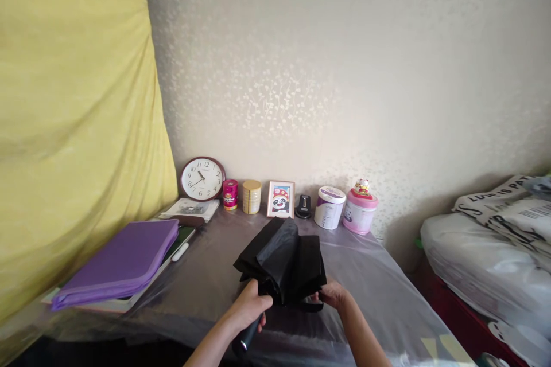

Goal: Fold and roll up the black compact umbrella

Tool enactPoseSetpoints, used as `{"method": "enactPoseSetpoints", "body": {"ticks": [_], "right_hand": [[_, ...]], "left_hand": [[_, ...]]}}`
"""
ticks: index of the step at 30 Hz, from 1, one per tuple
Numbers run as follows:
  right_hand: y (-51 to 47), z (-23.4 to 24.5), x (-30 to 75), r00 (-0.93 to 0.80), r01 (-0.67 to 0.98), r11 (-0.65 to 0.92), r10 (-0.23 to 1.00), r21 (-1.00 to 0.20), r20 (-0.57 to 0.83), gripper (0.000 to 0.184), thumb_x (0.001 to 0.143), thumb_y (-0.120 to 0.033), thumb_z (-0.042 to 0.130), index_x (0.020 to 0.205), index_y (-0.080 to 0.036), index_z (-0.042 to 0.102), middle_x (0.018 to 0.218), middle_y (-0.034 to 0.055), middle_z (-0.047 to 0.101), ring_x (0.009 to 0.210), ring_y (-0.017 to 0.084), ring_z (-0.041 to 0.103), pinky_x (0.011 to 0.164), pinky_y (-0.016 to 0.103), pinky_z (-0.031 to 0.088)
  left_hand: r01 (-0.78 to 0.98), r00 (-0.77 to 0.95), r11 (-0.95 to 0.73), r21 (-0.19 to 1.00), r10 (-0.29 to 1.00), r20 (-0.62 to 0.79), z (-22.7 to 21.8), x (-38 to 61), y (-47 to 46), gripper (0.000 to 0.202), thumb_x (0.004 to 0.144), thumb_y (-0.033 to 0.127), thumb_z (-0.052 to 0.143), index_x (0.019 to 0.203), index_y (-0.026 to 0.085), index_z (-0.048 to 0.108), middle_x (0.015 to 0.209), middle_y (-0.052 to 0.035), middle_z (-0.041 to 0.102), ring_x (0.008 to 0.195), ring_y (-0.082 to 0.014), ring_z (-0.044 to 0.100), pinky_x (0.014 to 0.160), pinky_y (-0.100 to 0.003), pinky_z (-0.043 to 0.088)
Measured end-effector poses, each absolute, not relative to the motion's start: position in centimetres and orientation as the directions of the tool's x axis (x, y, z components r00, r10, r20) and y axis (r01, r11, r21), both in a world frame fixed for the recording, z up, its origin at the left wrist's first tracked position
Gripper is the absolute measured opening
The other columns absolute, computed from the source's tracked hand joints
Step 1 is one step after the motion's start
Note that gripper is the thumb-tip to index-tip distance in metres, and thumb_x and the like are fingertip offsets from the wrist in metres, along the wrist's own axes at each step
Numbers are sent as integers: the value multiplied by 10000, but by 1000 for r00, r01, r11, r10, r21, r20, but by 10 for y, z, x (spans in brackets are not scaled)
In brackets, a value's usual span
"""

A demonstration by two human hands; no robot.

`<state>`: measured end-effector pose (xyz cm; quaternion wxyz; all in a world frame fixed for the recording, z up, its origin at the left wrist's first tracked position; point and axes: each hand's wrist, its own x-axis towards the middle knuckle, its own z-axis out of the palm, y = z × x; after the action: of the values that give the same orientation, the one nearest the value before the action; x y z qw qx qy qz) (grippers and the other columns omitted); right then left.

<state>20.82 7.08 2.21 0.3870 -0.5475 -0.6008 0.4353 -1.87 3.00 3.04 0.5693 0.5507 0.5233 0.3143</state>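
A black folding umbrella (279,258) is held over the front middle of the table, its loose canopy folds spread out and pointing away from me. My left hand (252,305) is wrapped round it just above the handle (247,335), which sticks out below the fist toward me. At the right side of the canopy, my right hand (333,296) has its fingers closed on the lower edge of the black cloth, near a hanging strap. Those fingertips are partly hidden behind the fabric.
Along the wall stand a clock (202,178), a magenta can (230,195), a yellow-lidded jar (252,197), a panda picture frame (280,199) and tubs (329,208). A purple folder (120,258) lies left on the plastic-covered table (370,281). White bags (482,252) are piled right.
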Motion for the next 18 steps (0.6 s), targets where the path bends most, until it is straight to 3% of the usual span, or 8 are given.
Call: {"method": "enactPoseSetpoints", "body": {"ticks": [5, 8, 11, 13, 16, 18], "right_hand": [[59, 37, 231, -284, 362, -165, 918, -918, -277, 181, 690, -319, 558, 583, -172, 558, 418, -59, 505, 324, 44, 354, 335, 155, 240], [47, 47, 252, -326, 417, -211, 873, -884, -362, 186, 697, -359, 583, 658, -177, 583, 440, -69, 505, 347, 34, 352, 360, 147, 218], [35, 47, 274, -308, 435, -190, 887, -880, -344, 176, 690, -357, 596, 692, -181, 590, 470, -67, 512, 389, 46, 387, 403, 160, 268], [27, 43, 288, -274, 449, -187, 902, -873, -334, 159, 669, -336, 603, 706, -181, 590, 491, -66, 509, 427, 62, 418, 437, 177, 315], [18, 31, 306, -210, 512, -148, 934, -846, -290, 138, 632, -291, 598, 710, -178, 592, 523, -61, 508, 490, 83, 450, 477, 195, 341], [12, 24, 315, -168, 587, -97, 957, -804, -238, 116, 629, -267, 570, 694, -176, 597, 532, -51, 524, 517, 94, 463, 493, 203, 342]], "left_hand": [[358, 248, 130, 925, 941, -229, 37, -12, 24, 517, 636, 174, 527, 1138, 192, 405, 637, 41, 555, 362, -101, 485, 334, -196, 357], [429, 243, 105, 897, 943, -227, 39, -10, 22, 634, 659, 176, 510, 1263, 187, 321, 758, -20, 600, 352, -87, 477, 327, -193, 353], [477, 260, 83, 875, 938, -230, 38, -11, 21, 703, 688, 196, 486, 1338, 179, 222, 994, -126, 600, 360, -72, 481, 336, -205, 375], [498, 289, 54, 865, 930, -225, 36, -16, 20, 725, 687, 192, 482, 1354, 204, 199, 1187, -173, 516, 383, -58, 496, 356, -209, 400], [531, 344, -2, 847, 914, -214, 33, -26, 20, 778, 641, 148, 513, 1352, 276, 224, 1358, -150, 374, 454, -46, 537, 405, -187, 425], [560, 367, -27, 828, 904, -219, 32, -31, 19, 785, 629, 132, 520, 1348, 282, 242, 1324, -124, 431, 499, -61, 563, 429, -174, 426]]}}
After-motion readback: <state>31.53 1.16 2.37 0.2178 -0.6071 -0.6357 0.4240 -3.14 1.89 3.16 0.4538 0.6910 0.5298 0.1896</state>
